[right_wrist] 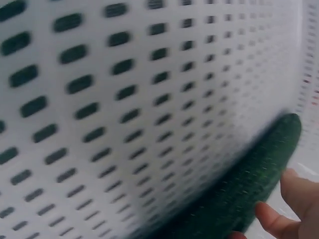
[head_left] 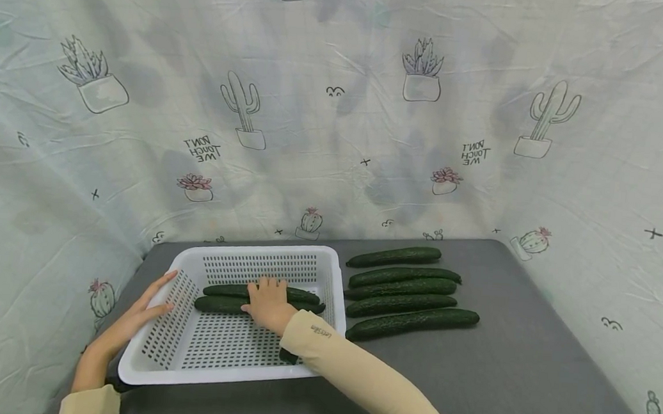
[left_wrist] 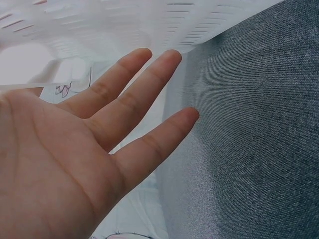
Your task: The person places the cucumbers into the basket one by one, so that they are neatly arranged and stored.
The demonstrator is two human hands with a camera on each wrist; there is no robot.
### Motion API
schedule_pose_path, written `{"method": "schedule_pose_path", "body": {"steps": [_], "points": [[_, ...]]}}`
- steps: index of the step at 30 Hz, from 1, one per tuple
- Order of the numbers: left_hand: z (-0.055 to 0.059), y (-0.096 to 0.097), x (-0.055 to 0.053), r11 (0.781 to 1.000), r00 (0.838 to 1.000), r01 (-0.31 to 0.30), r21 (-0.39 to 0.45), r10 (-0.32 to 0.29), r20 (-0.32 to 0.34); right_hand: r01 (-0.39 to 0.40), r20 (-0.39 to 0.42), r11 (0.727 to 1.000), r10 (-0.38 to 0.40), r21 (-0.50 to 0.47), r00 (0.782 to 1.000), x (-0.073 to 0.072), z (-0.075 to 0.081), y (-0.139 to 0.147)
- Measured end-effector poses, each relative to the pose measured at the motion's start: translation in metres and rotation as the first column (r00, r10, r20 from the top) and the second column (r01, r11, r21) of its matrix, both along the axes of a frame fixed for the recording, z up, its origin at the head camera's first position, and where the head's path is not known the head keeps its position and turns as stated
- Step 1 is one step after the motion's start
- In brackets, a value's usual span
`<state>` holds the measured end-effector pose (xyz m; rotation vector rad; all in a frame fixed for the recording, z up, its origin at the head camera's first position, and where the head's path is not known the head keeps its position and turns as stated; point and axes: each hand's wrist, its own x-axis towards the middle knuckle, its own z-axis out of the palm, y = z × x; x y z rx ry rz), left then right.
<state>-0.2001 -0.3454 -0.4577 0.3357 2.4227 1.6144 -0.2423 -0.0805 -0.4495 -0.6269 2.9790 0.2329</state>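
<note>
Right hand point(head_left: 269, 305) has fingers curled on the nearer cucumber point(head_left: 217, 304) beneath them, while left hand point(head_left: 128, 327) spreads its fingers beside the perforated plastic basket point(head_left: 227, 374), which could skid, judging by that loose bracing, under a sideways push.

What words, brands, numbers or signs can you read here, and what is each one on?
"DON'T TOUCH ME": printed twice on the patterned cloth, appearing back to front.
"x": small cross marks, scattered over the same cloth.
Dark lettering on the beige right sleeve: perhaps "Let'sSlim", too small to be sure.
No lettering or numbers can be read on the white basket or the cucumbers.
</note>
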Motion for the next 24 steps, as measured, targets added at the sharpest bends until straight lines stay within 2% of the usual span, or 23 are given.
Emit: {"method": "schedule_pose_path", "body": {"steps": [6, 11, 16, 24], "points": [[0.0, 0.0, 0.001, 1.0, 1.0, 0.002, 0.007, -0.002, 0.0, -0.007, 0.056, 0.998, 0.011, -0.07, 0.998, 0.001, 0.01, 0.002], [0.001, 0.001, 0.001, 1.0, 1.0, 0.006, 0.018, -0.006, 0.005, -0.01, 0.077, 0.988, 0.022, -0.153, 0.997, 0.004, 0.026, 0.008], [0.0, 0.001, 0.001, 1.0, 1.0, 0.0, 0.017, 0.0, 0.004, -0.029, 0.074, 0.962, 0.05, -0.272, 0.996, 0.007, 0.041, 0.02], [0.001, 0.0, 0.001, 1.0, 1.0, 0.01, 0.022, -0.01, 0.004, -0.059, 0.065, 0.924, 0.09, -0.379, 0.994, 0.012, 0.053, 0.044]]}}
